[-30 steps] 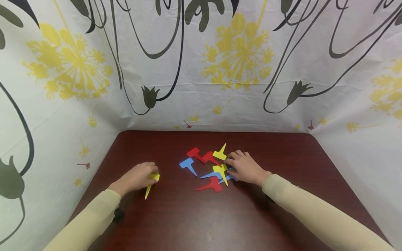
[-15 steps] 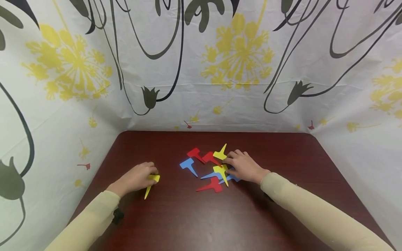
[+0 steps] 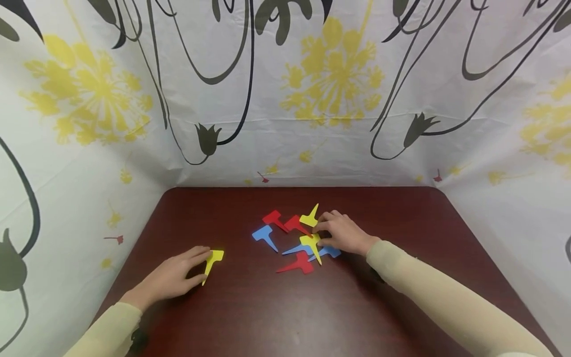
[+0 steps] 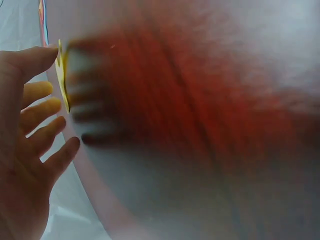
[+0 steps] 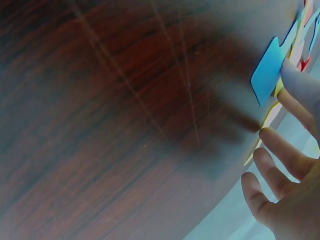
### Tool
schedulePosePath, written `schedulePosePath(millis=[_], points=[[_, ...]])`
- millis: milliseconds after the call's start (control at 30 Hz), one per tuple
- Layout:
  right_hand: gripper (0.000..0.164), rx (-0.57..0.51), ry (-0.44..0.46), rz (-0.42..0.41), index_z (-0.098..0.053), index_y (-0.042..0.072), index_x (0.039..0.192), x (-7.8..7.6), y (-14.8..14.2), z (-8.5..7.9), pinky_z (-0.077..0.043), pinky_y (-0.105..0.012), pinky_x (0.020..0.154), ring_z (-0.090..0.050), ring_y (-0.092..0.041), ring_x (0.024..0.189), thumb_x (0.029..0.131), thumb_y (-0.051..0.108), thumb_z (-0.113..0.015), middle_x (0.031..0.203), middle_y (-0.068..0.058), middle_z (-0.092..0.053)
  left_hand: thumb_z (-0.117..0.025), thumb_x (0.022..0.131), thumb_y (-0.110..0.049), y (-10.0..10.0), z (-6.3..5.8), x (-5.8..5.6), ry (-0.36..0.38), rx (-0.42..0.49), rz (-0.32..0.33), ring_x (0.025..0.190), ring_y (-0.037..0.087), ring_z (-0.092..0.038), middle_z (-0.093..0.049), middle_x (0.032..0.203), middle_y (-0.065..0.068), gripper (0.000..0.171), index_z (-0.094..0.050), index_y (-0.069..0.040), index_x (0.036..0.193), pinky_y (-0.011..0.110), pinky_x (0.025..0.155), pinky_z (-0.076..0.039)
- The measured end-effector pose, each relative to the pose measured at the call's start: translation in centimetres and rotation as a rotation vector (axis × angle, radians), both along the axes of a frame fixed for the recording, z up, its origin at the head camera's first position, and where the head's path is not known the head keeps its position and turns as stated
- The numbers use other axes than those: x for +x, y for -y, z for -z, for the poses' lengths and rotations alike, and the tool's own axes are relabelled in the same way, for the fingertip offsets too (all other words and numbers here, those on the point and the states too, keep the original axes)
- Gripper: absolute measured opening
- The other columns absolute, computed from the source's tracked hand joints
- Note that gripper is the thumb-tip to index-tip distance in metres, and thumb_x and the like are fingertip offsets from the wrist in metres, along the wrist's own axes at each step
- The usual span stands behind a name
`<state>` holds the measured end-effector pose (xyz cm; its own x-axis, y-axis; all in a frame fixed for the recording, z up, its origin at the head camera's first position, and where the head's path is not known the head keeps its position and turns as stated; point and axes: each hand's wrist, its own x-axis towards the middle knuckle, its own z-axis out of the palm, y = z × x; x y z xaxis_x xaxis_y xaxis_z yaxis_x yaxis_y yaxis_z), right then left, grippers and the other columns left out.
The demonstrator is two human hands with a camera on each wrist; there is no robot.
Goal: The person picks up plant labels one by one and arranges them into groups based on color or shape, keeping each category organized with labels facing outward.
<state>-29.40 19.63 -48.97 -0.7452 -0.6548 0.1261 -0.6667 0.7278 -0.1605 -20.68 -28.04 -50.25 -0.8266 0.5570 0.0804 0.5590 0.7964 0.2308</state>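
Note:
A yellow T-shaped plant label (image 3: 215, 257) lies alone on the left of the table. My left hand (image 3: 171, 272) is beside it with fingers loosely spread, the thumb by its pointed end and the fingertips by its head. In the left wrist view the thumb tip meets the edge of that label (image 4: 62, 75). My right hand (image 3: 345, 233) rests at the right side of a loose group of labels. Its thumb and index tips are at the head of a yellow label (image 3: 310, 241), beside a partly covered blue label (image 5: 267, 70); the other fingers are spread.
In the group are a farther yellow label (image 3: 310, 218), several red ones such as the nearest red label (image 3: 303, 263), and a separate blue label (image 3: 263, 234). They lie on a dark brown table (image 3: 285, 307). Patterned white cloth (image 3: 250, 163) hangs behind and at both sides.
My left hand has loosened from the yellow label and drawn back slightly, its fingers spreading; the label now lies in full view. The right hand has hardly moved. The head view has shifted a little.

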Motion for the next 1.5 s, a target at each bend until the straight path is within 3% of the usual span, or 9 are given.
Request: schedulePosePath(millis=[167, 533, 667, 867, 1133, 1300, 1500], points=[[0.037, -0.033, 0.071, 0.046, -0.07, 0.03, 0.1, -0.5, 0.2, -0.1, -0.041, -0.035, 0.074, -0.041, -0.013, 0.095, 0.067, 0.047, -0.075, 0.105, 0.008, -0.053, -0.058, 0.084, -0.047, 0.5, 0.3, 1.0, -0.011, 0.005, 0.018, 0.128, 0.018, -0.034, -0.035, 0.143, -0.001, 0.061, -0.042, -0.022, 0.137, 0.045, 0.091, -0.041], [0.027, -0.021, 0.142, 0.052, -0.071, 0.023, 0.088, -1.2, 1.1, -0.5, -0.043, -0.027, 0.073, -0.041, -0.013, 0.094, 0.067, 0.038, -0.079, 0.108, 0.003, -0.051, -0.06, 0.084, -0.046, 0.5, 0.3, 1.3, -0.028, -0.022, 0.052, 0.125, 0.018, -0.039, -0.036, 0.142, -0.001, 0.06, -0.045, -0.019, 0.135, 0.044, 0.09, -0.042], [0.025, 0.014, 0.185, 0.071, -0.07, 0.021, 0.082, -1.5, 1.3, -0.8, -0.042, -0.025, 0.066, -0.041, -0.013, 0.086, 0.066, 0.037, -0.08, 0.097, 0.002, -0.05, -0.059, 0.084, -0.047, 0.5, 0.1, 1.3, -0.014, -0.025, 0.052, 0.127, 0.018, -0.037, -0.036, 0.142, -0.002, 0.06, -0.046, -0.019, 0.135, 0.044, 0.091, -0.042], [0.021, 0.019, 0.371, 0.174, -0.066, 0.018, 0.071, -1.8, 1.1, -1.6, -0.045, -0.026, 0.052, -0.05, -0.012, 0.06, 0.066, 0.033, -0.081, 0.07, 0.006, -0.057, -0.06, 0.083, -0.047, 0.3, -0.3, 1.2, 0.001, -0.028, 0.056, 0.127, 0.02, -0.036, -0.037, 0.141, 0.0, 0.06, -0.048, -0.018, 0.134, 0.044, 0.091, -0.041], [0.027, -0.192, 0.585, 0.206, -0.062, 0.011, 0.056, -1.8, -0.3, -1.6, -0.034, -0.026, 0.044, -0.039, -0.012, 0.046, 0.069, 0.027, -0.079, 0.051, 0.002, -0.049, -0.062, 0.081, -0.048, 0.3, -0.5, 0.9, 0.023, -0.04, 0.042, 0.118, 0.018, -0.046, -0.039, 0.139, -0.002, 0.06, -0.05, -0.018, 0.132, 0.04, 0.088, -0.044], [0.022, -0.349, 0.731, 0.226, -0.063, 0.007, 0.065, -1.8, -0.4, -1.6, -0.046, -0.037, 0.047, -0.049, -0.024, 0.05, 0.072, 0.022, -0.076, 0.058, -0.009, -0.056, -0.063, 0.08, -0.048, 0.2, -0.6, 0.9, 0.033, -0.035, 0.04, 0.116, 0.018, -0.049, -0.04, 0.139, -0.002, 0.061, -0.05, -0.018, 0.132, 0.04, 0.087, -0.045], [0.018, -0.516, 0.76, 0.266, -0.066, 0.006, 0.077, -1.8, 0.0, -2.0, -0.049, -0.048, 0.057, -0.055, -0.038, 0.062, 0.072, 0.019, -0.076, 0.069, -0.017, -0.062, -0.064, 0.079, -0.048, 0.1, -0.7, 0.8, 0.038, -0.023, 0.033, 0.111, 0.016, -0.052, -0.041, 0.138, -0.004, 0.06, -0.051, -0.019, 0.131, 0.04, 0.086, -0.046]])
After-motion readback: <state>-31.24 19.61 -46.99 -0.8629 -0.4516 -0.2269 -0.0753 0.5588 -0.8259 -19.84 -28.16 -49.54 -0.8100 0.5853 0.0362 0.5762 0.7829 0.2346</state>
